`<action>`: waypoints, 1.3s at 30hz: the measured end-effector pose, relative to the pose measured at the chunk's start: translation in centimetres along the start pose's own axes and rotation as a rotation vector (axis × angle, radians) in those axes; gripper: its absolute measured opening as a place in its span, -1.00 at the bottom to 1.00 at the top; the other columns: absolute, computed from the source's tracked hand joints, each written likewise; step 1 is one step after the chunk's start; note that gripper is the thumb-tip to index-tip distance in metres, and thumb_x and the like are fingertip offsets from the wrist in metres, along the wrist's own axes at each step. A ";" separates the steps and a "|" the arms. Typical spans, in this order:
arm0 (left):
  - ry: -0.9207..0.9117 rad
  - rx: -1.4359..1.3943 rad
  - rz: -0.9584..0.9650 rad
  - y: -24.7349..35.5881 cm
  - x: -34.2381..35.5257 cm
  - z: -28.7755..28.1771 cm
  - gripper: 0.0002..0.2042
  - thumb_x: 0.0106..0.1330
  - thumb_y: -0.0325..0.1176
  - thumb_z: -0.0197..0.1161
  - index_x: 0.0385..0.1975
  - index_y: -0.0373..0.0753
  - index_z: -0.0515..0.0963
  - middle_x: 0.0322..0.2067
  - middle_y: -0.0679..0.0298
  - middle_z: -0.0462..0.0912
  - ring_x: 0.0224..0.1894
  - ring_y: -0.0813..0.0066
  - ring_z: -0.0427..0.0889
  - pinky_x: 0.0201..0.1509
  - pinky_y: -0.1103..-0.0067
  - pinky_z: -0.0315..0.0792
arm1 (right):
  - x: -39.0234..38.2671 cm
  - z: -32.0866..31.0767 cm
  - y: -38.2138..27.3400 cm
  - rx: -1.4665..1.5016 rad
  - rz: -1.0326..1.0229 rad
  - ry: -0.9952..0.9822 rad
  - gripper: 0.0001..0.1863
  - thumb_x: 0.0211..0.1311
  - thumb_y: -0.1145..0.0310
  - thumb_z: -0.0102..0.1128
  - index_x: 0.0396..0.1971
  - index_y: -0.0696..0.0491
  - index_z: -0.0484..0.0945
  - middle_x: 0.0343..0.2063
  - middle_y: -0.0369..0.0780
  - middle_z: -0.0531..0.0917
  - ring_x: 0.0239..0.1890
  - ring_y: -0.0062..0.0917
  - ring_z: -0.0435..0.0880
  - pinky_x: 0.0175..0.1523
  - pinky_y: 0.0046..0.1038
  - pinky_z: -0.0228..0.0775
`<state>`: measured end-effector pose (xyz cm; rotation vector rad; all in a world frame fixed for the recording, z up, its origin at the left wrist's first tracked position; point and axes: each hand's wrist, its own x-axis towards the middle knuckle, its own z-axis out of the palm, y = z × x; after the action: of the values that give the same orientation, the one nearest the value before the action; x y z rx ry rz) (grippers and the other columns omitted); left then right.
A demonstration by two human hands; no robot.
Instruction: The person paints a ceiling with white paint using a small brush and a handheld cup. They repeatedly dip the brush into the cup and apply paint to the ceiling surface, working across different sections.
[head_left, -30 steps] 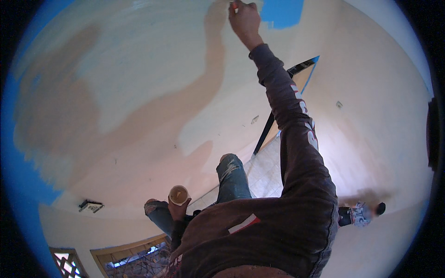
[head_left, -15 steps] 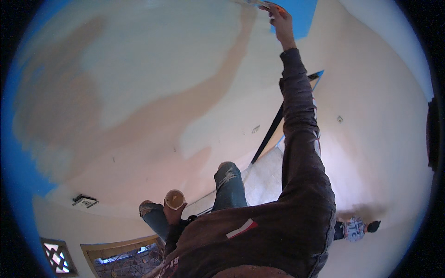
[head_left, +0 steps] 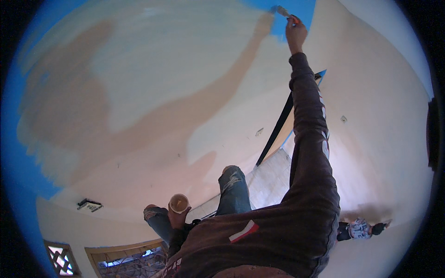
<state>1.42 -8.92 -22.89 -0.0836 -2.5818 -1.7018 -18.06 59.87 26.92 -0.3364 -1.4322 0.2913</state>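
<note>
My right arm is stretched far up, and my right hand (head_left: 296,34) is closed around the handle of a paintbrush (head_left: 283,11). The bristles point up and left, beside a blue patch (head_left: 303,16) high on the wall; whether they touch it I cannot tell. Cream paint covers most of the wall (head_left: 153,69) around it. Low in front of me, my left hand (head_left: 177,220) grips a small round paint cup (head_left: 179,203) near my knees. The cup is open at the top, with pale paint inside.
More blue (head_left: 41,178) shows along the wall's left side. A wall box (head_left: 90,205) sits low left, near a lattice opening (head_left: 61,260) and a wood-framed window (head_left: 130,259). A dark beam-like edge (head_left: 276,127) runs beside my right arm. Another person (head_left: 359,229) is at the right.
My right hand has moved a little right and down, and the brush has turned from nearly flat to pointing up and left. The left hand still holds the paint cup.
</note>
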 end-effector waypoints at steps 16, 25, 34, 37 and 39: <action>-0.007 0.061 0.051 0.3 0.3 -0.2 -0.19 -0.18 -0.33 0.69 0.14 -0.33 0.41 0.01 0.01 0.64 0.07 0.17 0.65 0.12 0.35 0.55 | -10.0 -0.8 -17.2 0.097 -0.287 -0.152 -0.72 0.27 0.27 0.21 -0.11 0.07 0.70 -0.45 -0.11 0.70 -0.31 -0.25 0.64 -0.23 -0.24 0.57; -0.022 0.078 0.036 -0.7 0.4 -0.2 -0.19 -0.18 -0.27 0.70 0.13 -0.34 0.41 0.00 -0.01 0.65 0.05 0.17 0.66 0.09 0.33 0.57 | -3.6 -0.2 -7.9 0.739 0.173 -0.402 -0.70 0.48 0.28 0.05 -0.16 0.14 0.71 -0.27 -0.26 0.80 -0.28 -0.60 0.72 -0.11 -0.54 0.51; 0.011 0.108 0.030 0.6 -0.1 -0.4 -0.19 -0.17 -0.24 0.70 0.13 -0.35 0.42 -0.02 -0.01 0.66 0.03 0.16 0.67 0.07 0.33 0.58 | -1.0 1.0 -0.2 0.416 0.007 -0.190 -0.68 0.45 0.23 0.12 -0.08 0.17 0.69 -0.29 -0.24 0.80 -0.46 -0.71 0.57 -0.34 -0.59 0.41; 0.011 0.125 0.022 0.2 0.1 -0.4 -0.19 -0.17 -0.23 0.70 0.13 -0.35 0.42 -0.02 -0.01 0.66 0.03 0.16 0.67 0.07 0.33 0.57 | -1.0 1.3 1.2 0.345 -0.010 -0.062 -0.68 0.42 0.22 0.15 -0.08 0.16 0.69 -0.30 -0.19 0.80 -0.42 -0.58 0.70 -0.29 -0.49 0.50; 0.009 0.078 0.027 0.2 0.3 0.0 -0.19 -0.17 -0.23 0.70 0.13 -0.35 0.42 -0.01 -0.01 0.66 0.04 0.16 0.67 0.08 0.32 0.57 | -1.1 1.7 2.9 0.238 -0.019 0.011 -0.69 0.39 0.21 0.17 -0.08 0.13 0.69 -0.35 -0.15 0.79 -0.42 -0.48 0.74 -0.29 -0.42 0.53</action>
<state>1.09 -8.86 -22.71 -0.1067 -2.6249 -1.5865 -19.82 62.21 24.91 -0.1303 -1.3730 0.4394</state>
